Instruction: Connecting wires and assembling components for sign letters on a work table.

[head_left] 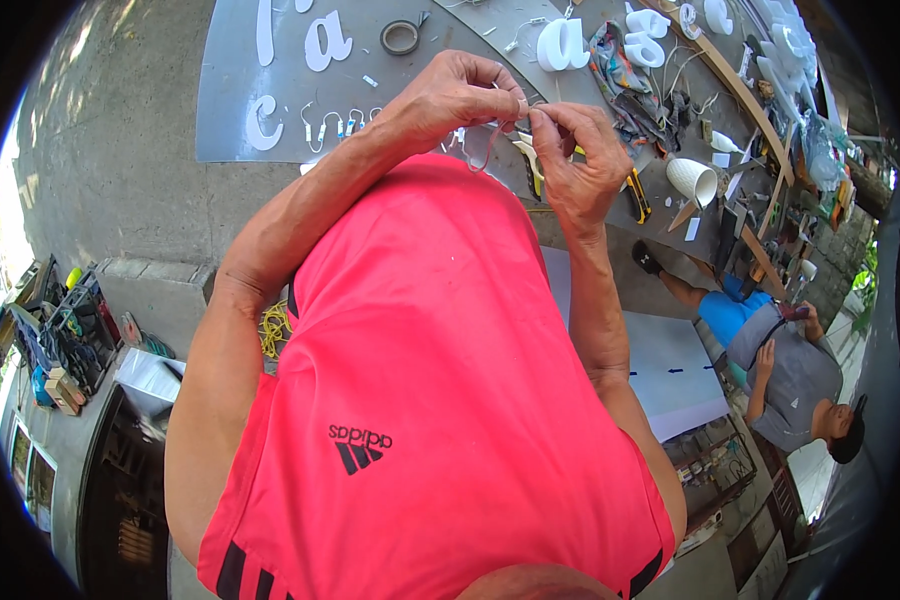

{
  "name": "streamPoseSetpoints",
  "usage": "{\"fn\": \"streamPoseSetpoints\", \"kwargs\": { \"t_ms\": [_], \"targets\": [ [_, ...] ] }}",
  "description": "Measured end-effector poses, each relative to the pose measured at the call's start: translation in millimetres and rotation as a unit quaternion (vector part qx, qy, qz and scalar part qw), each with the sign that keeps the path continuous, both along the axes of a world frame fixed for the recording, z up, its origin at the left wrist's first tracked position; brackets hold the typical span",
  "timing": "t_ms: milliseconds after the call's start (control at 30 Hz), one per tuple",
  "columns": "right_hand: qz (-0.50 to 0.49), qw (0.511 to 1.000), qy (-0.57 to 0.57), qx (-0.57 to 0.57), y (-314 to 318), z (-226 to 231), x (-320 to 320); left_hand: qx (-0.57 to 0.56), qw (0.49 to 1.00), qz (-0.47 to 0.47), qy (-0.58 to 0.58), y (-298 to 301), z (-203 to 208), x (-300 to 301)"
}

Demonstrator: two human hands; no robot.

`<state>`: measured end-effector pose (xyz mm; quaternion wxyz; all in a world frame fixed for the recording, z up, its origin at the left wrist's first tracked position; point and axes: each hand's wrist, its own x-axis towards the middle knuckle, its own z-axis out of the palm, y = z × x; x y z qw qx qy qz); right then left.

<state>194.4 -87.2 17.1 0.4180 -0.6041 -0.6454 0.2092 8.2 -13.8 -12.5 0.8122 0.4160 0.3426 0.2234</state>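
Observation:
My left hand (460, 98) and my right hand (582, 160) meet over the near edge of the table, both closed in a pinch. Between their fingertips runs a thin pale wire (489, 147), which hangs in a loop below my left fingers. The exact spot they pinch is too small to make out. Beneath my left wrist lies a string of small white LED modules (341, 126) joined by thin wire. A pair of pliers (530, 165) is partly hidden behind my right hand. Just right of that hand rests a yellow and black utility knife (638, 196).
White cut-out letters (327, 42) and a roll of dark tape (400, 38) lie on the grey sheet (232, 90). Thick white letters (562, 45), a crumpled cloth (620, 75), a white cup (692, 182) and a wooden strip (735, 80) are farther right. Another person (785, 340) stands at the right.

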Motion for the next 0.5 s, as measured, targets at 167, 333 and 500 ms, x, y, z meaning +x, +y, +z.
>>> {"fn": "streamPoseSetpoints", "kwargs": {
  "t_ms": [167, 333, 500],
  "targets": [
    [-0.050, 0.996, 0.054, -0.052, -8, -11, -10, 0.091, 0.995, 0.027, 0.044, -6, 12, 4],
    [-0.079, 0.954, 0.219, -0.190, -11, 1, -6, 0.086, 0.994, 0.022, 0.064, -6, 25, 3],
    [0.074, 0.978, -0.137, 0.139, 7, 10, 20, 0.014, 0.999, 0.033, -0.001, -2, 7, 1]
  ]
}}
